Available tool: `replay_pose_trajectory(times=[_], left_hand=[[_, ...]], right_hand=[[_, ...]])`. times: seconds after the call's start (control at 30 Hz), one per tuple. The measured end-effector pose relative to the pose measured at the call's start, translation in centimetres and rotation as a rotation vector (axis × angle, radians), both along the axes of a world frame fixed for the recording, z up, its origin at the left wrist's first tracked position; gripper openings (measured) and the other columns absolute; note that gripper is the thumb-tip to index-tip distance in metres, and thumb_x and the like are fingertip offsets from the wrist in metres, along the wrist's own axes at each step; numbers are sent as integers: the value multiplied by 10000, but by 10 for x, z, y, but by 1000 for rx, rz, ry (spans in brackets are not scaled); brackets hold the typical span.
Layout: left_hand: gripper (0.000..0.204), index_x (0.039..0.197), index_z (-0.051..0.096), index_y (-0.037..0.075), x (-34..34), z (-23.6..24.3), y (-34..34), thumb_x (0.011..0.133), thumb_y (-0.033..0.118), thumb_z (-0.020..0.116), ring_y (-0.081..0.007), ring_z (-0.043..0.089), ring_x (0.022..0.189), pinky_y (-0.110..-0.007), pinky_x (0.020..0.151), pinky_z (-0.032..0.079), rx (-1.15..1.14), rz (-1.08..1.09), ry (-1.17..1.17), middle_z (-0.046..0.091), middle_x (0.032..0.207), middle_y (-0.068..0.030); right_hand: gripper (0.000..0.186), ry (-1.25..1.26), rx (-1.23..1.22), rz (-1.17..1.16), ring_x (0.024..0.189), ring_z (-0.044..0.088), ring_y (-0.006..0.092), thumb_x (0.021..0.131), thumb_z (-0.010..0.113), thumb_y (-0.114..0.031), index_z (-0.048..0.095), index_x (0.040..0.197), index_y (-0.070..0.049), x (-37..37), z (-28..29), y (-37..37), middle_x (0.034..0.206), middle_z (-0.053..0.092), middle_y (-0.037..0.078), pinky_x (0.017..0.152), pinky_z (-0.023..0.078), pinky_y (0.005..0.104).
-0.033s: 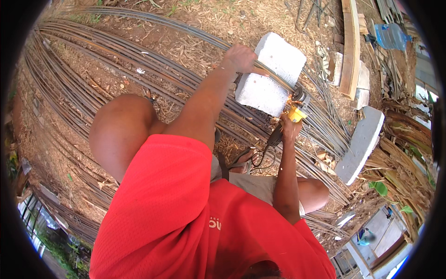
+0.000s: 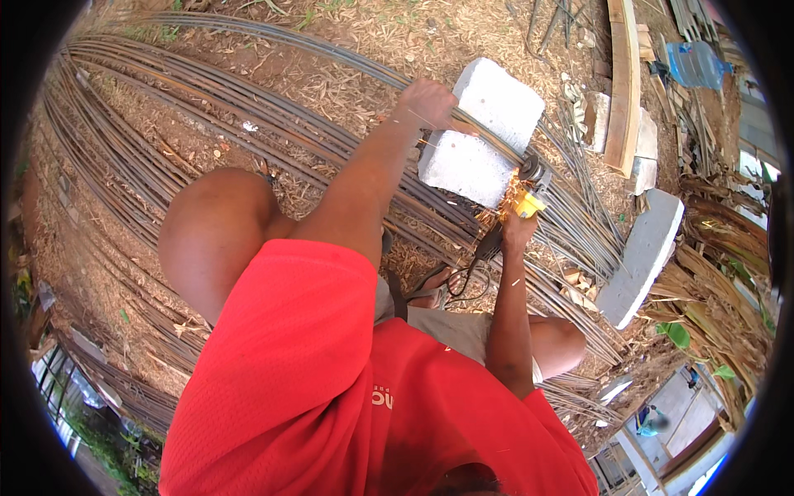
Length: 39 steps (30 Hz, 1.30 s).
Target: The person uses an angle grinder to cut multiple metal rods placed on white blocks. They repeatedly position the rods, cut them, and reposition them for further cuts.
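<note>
My left hand (image 2: 426, 103) is closed on a narrow bundle of steel bars (image 2: 364, 70), which lies across two pale concrete blocks (image 2: 488, 99). My right hand (image 2: 518, 227) grips a yellow and black angle grinder (image 2: 527, 201). Its disc end (image 2: 533, 169) is against or very near the bars just beside the blocks, and orange sparks (image 2: 511, 188) spray below it. A black cord (image 2: 467, 281) hangs from the tool near my sandalled foot (image 2: 440, 281).
Many rusty rods (image 2: 207, 95) spread over leaf-littered soil. A grey slab (image 2: 641, 256) lies at right under some rod ends, with timber planks (image 2: 622, 91), a blue plastic bottle (image 2: 695, 66) and dry banana leaves (image 2: 703, 298) beyond. My bent knee (image 2: 215, 231) is at left.
The spray of sparks beside the grinder looks a little larger and brighter. My hands and the bars are in much the same places.
</note>
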<state>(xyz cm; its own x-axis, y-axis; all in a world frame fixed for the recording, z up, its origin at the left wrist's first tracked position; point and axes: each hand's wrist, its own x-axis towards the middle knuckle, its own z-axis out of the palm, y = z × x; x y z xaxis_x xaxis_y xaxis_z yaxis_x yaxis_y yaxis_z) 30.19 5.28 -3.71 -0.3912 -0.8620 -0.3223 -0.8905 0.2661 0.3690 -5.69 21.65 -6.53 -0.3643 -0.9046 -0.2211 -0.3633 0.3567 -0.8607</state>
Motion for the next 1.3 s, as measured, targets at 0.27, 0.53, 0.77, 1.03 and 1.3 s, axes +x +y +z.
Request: replay_pose_trajectory(times=[0.27, 0.53, 0.77, 1.03, 1.3], left_hand=[[1112, 916, 817, 68, 2, -4, -9, 781, 1108, 445, -266, 770, 871, -456, 876, 589, 9, -7, -4, 750, 808, -132], [1106, 902, 811, 67, 2, -6, -10, 788, 1104, 443, -249, 754, 809, -452, 860, 591, 13, -11, -21, 720, 758, -117], [1095, 904, 813, 67, 2, -4, -9, 806, 1093, 443, -252, 754, 817, -453, 874, 589, -14, -11, -27, 719, 754, -108], [1086, 877, 810, 76, 1, -6, -10, 802, 1095, 444, -256, 754, 824, -450, 853, 578, -13, -25, -37, 720, 741, -114], [1070, 842, 797, 94, 3, -9, -10, 789, 1102, 442, -242, 734, 754, -433, 751, 573, -32, -25, -20, 703, 709, -96]], right_hand=[[424, -177, 94, -116, 770, 694, 182, 852, 883, -54, 661, 1210, -7, 19, 14, -10, 990, 730, 74, 660, 583, 331], [414, -115, 125, -94, 696, 667, 155, 837, 858, -10, 642, 1190, 1, 19, 15, -9, 897, 699, 54, 568, 548, 313], [428, -134, 97, -73, 723, 671, 157, 834, 865, -13, 641, 1199, 2, 19, 17, -11, 937, 711, 63, 588, 552, 315], [479, -128, 121, -94, 742, 679, 169, 838, 875, -20, 640, 1255, 7, 18, 17, -15, 984, 723, 72, 597, 561, 315], [477, -161, 64, -38, 773, 673, 171, 860, 852, -16, 624, 1278, 8, 16, 17, -11, 951, 690, 63, 595, 534, 307]])
